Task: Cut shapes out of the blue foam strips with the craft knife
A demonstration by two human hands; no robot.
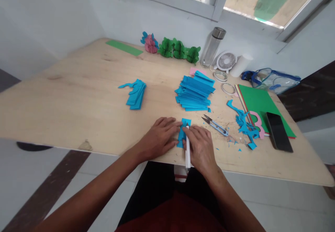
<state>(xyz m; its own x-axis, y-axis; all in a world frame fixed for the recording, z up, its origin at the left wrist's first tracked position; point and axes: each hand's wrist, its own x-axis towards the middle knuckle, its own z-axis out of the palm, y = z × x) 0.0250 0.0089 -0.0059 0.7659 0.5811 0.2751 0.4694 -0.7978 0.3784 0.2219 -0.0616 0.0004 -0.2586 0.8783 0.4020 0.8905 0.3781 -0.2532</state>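
Observation:
A small strip of blue paper [181, 144] lies near the table's front edge, between my hands. My left hand [160, 137] rests on the table with its fingers stretched out, the fingertips touching the strip's left side. My right hand [201, 144] is closed around a white pen [188, 148], whose dark tip points away from me over the paper. Just right of that hand lies a pair of light-blue thread snips [216, 125]. Beyond my hands sits a stack of folded blue paper pieces [195, 92]. Several cut blue pieces [137, 94] lie to the left.
Blue scraps [243, 122], a black phone [278, 131] and green paper sheets [261, 102] are at the right. Along the wall stand green paper shapes [178, 49], a glass bottle [213, 46] and a small white fan [226, 61]. Tape rolls [228, 88] lie nearby.

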